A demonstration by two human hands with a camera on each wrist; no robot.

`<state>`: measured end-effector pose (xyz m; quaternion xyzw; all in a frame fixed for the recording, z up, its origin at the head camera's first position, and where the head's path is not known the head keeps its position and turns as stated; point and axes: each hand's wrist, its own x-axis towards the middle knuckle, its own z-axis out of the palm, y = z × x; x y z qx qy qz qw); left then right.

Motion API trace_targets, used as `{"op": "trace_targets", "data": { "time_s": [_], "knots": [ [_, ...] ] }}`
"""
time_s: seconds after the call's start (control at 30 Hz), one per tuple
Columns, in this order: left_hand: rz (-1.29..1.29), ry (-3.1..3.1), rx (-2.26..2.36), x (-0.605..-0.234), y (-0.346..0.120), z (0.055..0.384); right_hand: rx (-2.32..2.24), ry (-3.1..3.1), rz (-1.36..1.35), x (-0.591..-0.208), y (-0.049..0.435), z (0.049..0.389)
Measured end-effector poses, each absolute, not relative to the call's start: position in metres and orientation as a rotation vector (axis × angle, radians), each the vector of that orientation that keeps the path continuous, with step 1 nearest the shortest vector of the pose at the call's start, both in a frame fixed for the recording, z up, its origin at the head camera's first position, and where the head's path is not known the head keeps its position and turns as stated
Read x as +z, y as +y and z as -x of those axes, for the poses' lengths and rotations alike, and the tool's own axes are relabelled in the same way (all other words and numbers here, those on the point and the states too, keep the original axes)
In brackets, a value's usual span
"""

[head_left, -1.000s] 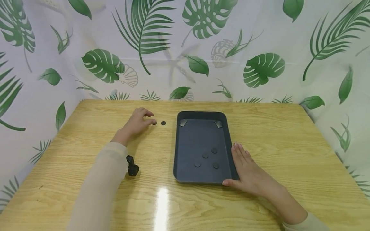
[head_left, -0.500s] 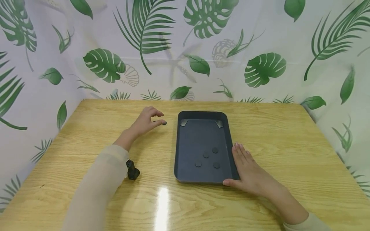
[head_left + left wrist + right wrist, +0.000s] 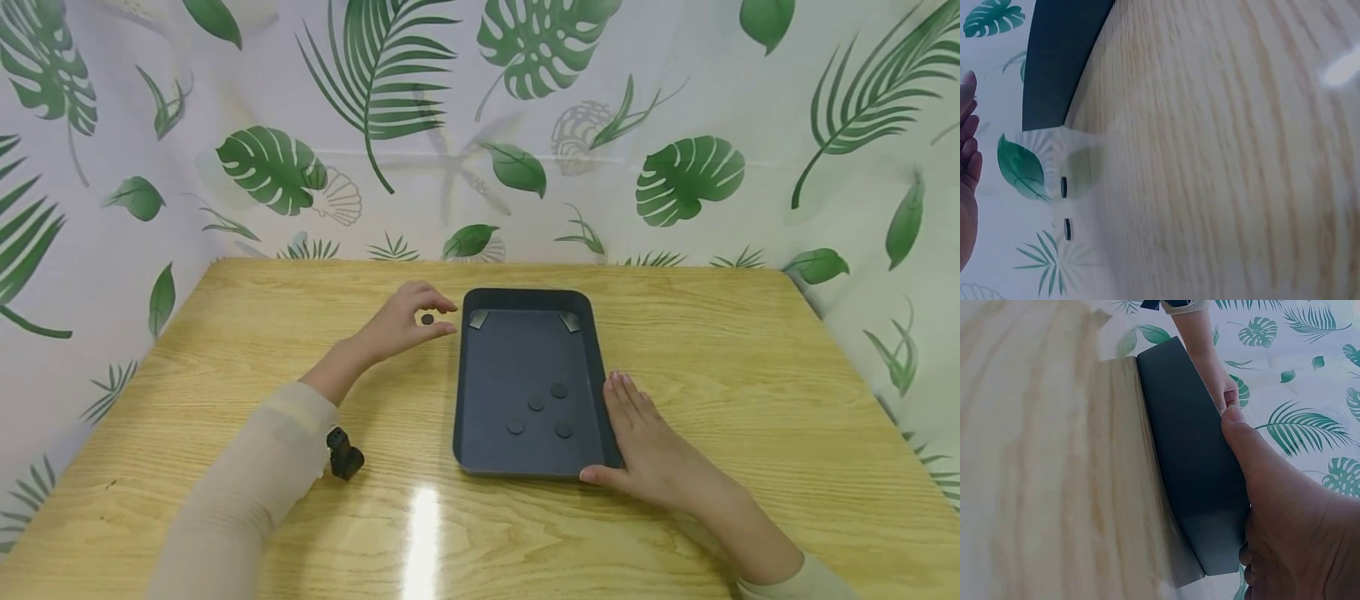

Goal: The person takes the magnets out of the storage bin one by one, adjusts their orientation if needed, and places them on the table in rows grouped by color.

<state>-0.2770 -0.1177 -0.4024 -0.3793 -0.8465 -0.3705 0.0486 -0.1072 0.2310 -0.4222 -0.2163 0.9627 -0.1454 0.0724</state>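
The left hand [image 3: 401, 323], thumb and fingers parted, frames a dark disc [image 3: 427, 319]. The right hand [image 3: 651, 450], fingers straight, touches the tray [image 3: 513, 358].

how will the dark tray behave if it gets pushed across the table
The dark tray looks stiff: its wall shows no flex against the right hand. Wide and low on the flat table, it would probably slide rather than tip. The four discs lying flat inside might shift.

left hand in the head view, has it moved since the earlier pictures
Yes. The left hand has moved right, toward the dark rectangular tray; the gap between the hand and the tray's left wall is much narrower now.
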Motion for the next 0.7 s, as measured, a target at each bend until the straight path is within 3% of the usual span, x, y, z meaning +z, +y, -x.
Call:
{"op": "trace_targets", "data": {
  "time_s": [0.7],
  "knots": [
    [1.542,-2.511,-1.098,-0.401,-0.089,0.246,-0.474,2.887,0.636,-0.422,0.230,0.108]
  ]
}}
